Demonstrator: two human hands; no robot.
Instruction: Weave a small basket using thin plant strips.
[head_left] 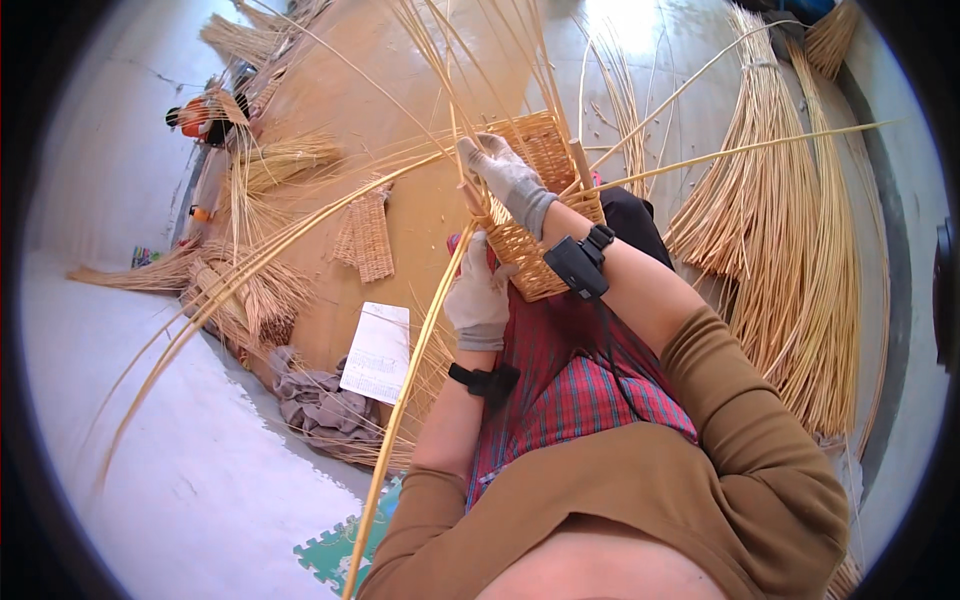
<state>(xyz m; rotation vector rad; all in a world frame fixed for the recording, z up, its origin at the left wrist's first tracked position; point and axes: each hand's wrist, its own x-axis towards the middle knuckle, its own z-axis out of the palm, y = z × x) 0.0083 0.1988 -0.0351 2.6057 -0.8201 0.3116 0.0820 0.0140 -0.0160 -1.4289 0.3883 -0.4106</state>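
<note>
A partly woven wicker basket (540,278) rests on my lap, with long upright rods (445,60) rising from its far side. Two short wooden stakes (581,163) stand in its corners. My right hand (508,182), in a pale knitted glove, reaches over the basket, its fingers closed around wicker rods at the far left corner. My left hand (476,300), gloved too, grips the near left wall of the basket, thumb against the weave. Some fingertips are hidden. Long pale rods (408,400) run from the basket past my left forearm; others arc out to the left.
Large bundles of wicker rods (760,200) lie on the right, more bundles (250,290) on the left. A flat woven panel (366,240), a white printed sheet (376,350) and a grey cloth (320,400) lie left of me. Green foam matting (335,552) shows at the lower left.
</note>
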